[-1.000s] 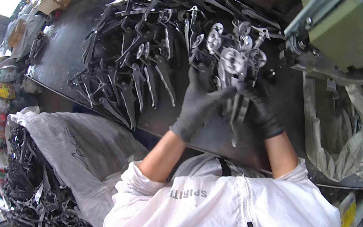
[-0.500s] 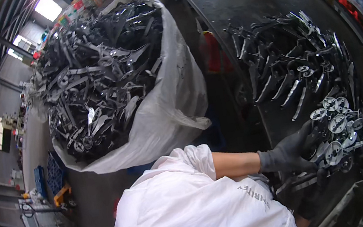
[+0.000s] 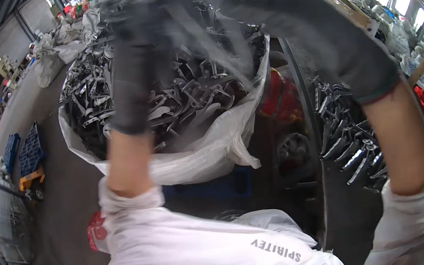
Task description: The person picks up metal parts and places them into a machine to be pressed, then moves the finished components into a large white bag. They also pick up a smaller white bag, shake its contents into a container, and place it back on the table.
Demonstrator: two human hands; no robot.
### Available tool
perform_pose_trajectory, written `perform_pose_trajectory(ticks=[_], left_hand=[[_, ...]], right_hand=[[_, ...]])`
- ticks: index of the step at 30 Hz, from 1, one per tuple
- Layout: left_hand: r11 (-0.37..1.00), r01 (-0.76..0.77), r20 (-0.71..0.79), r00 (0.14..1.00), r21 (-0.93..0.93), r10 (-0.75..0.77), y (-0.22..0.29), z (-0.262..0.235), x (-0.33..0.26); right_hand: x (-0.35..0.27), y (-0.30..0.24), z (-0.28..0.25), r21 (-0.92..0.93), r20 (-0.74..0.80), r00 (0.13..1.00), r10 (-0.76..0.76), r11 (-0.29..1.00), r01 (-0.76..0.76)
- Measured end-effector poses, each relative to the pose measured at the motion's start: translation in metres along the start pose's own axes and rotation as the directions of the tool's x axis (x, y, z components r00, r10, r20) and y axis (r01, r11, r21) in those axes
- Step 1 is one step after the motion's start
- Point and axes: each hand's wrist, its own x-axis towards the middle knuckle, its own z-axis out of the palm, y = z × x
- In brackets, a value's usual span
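Both my hands wear dark grey gloves and are raised over a large white woven sack (image 3: pixel 195 164) full of dark, curved lever-shaped parts (image 3: pixel 191 100). My left hand (image 3: pixel 133 51) is over the sack's left side, its fingers smeared by motion. My right hand (image 3: pixel 282 11) reaches in from the right, its fingers pointing toward the left hand and also blurred. Between the two hands, long dark grey lever parts (image 3: pixel 204 38) show as streaks above the pile. Whether the hands still grip these parts or they are falling free, I cannot tell.
On the right, a dark table (image 3: pixel 337 212) bears more lever parts (image 3: pixel 353 153) in rows, partly behind my right forearm. A red bag (image 3: pixel 280 96) is between sack and table. Beneath the sack lies a blue pallet (image 3: pixel 214 186). An orange pallet jack (image 3: pixel 31 179) stands at left.
My hands have left the cluster of parts at the table's near end and swung up and left over the sack. The view has turned with them. Loose levers now streak between the hands.
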Motion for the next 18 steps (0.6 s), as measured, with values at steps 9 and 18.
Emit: perform_pose_trajectory(ticks=[9,18], left_hand=[[0.957,0.252,-0.470,0.868,0.142,-0.159,-0.009,-0.166,0.031],[0.916,0.023,-0.554,0.803,0.401,0.222,-0.042,-0.201,-0.006]], right_hand=[[-0.176,0.107,0.062,0.621,0.395,0.850,0.349,0.580,-0.527],[-0.241,0.114,0.048,0.748,0.334,0.795,0.506,0.371,-0.550]])
